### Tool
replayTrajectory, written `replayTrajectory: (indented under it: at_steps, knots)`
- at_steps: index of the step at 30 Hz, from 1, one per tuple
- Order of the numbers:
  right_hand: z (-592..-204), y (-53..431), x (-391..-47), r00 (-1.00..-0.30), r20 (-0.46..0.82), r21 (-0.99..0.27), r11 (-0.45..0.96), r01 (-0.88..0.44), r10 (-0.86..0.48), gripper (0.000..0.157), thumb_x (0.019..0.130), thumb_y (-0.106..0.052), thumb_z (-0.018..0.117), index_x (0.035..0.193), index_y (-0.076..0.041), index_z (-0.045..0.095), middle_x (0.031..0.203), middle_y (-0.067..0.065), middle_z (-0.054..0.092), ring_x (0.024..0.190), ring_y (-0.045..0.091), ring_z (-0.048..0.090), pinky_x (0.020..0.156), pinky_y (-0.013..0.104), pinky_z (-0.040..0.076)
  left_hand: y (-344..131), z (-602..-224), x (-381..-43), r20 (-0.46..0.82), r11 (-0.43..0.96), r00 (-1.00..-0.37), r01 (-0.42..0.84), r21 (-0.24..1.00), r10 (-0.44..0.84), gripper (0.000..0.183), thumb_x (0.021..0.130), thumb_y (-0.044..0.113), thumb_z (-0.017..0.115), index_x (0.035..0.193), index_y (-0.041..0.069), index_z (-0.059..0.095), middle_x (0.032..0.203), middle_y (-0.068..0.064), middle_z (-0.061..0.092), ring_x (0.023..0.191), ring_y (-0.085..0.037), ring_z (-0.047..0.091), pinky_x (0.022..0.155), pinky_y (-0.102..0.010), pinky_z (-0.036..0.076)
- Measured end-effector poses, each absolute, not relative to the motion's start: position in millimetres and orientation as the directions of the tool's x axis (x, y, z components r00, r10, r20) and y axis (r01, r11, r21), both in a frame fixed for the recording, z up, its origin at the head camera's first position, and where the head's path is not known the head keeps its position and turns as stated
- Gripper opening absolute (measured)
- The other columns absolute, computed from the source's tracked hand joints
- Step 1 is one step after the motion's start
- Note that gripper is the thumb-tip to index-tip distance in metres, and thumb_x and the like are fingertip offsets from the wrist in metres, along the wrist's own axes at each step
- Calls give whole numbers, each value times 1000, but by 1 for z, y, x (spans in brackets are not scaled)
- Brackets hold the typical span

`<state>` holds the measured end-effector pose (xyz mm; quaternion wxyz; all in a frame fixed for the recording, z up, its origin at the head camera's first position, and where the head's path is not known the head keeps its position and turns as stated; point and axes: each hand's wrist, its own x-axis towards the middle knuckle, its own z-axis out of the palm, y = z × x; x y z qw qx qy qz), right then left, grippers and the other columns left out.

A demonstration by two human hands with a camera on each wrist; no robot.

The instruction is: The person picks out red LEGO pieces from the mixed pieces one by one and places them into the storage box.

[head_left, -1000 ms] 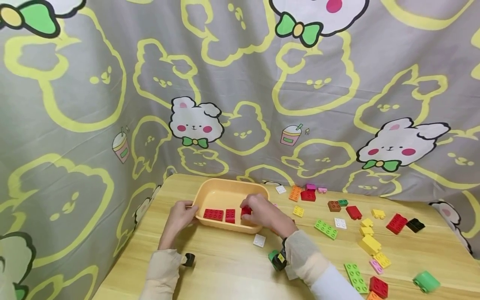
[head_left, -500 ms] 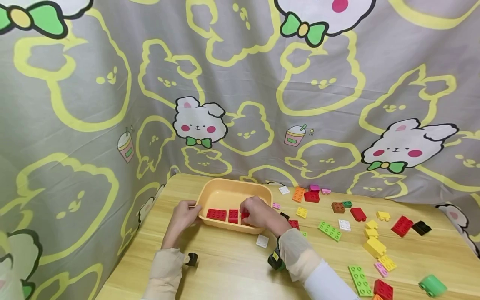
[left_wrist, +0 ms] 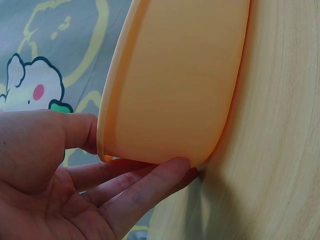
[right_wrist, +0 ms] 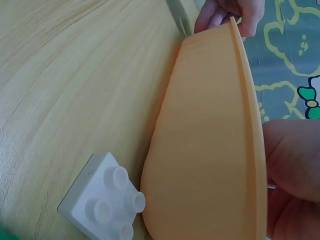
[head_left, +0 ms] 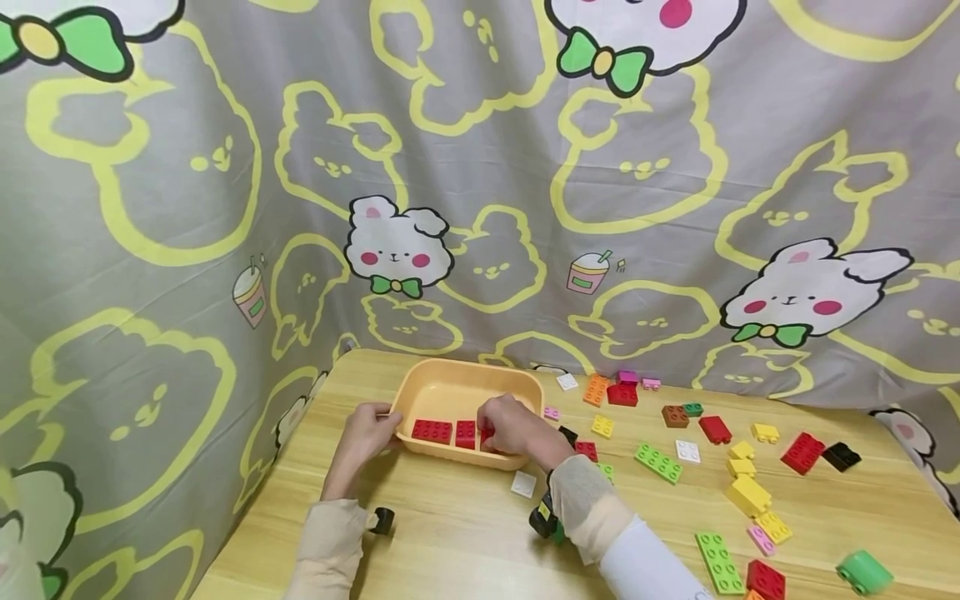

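A peach-coloured plastic basin (head_left: pixel 450 398) stands on the wooden table. My left hand (head_left: pixel 369 433) holds its left end. In the left wrist view the thumb is over the rim and the fingers lie under the basin's end wall (left_wrist: pixel 175 90). Reaching over the right end, my right hand (head_left: pixel 512 423) pinches a red toy brick (head_left: pixel 487 436) low in the basin. The hand covers most of that brick. Left of it, along the near wall, lie a long red brick (head_left: pixel 432 431) and a smaller red brick (head_left: pixel 466 434).
A white brick (right_wrist: pixel 102 200) lies close against the basin's near side. Many loose bricks spread over the table to the right, among them a lime brick (head_left: pixel 658 463), yellow bricks (head_left: pixel 748 495) and a green piece (head_left: pixel 865 572). A patterned curtain (head_left: pixel 495 167) hangs behind.
My right hand has moved slightly left and lower inside the basin with the red brick, which is now more hidden. The left hand keeps its hold on the basin. The head view has shifted slightly.
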<state>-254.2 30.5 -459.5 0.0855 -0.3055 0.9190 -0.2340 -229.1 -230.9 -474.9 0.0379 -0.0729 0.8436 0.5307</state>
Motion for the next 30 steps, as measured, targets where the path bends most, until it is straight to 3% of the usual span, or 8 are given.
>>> replayTrajectory:
  at_steps: [8, 19, 30]
  knots:
    - [-446, 42, -246, -800, 43, -542, 658, -522, -598, 22, 85, -3, 81, 105, 2, 74, 93, 11, 71, 84, 23, 64, 78, 38, 59, -231, -477, -229, -144, 416, -985, -171, 893, -97, 37, 96, 4, 52, 125, -17, 63, 104, -32, 71, 84, -30, 75, 72, -36, 65]
    - [-412, 90, -221, -811, 233, -537, 625, -567, -536, 19, 91, -5, 76, 110, -3, 75, 105, 10, 74, 95, 25, 70, 82, 40, 62, -231, -475, -229, -141, 429, -985, -168, 887, -95, 37, 96, 5, 53, 126, -15, 64, 105, -30, 71, 83, -28, 74, 73, -38, 65]
    - [-420, 135, -202, -840, 305, -557, 631, -540, -450, 22, 90, -1, 75, 111, -8, 76, 108, 4, 74, 98, 21, 71, 87, 45, 62, -230, -475, -229, -137, 446, -986, -166, 880, -95, 37, 96, 5, 53, 126, -15, 64, 105, -31, 71, 85, -29, 74, 73, -38, 65]
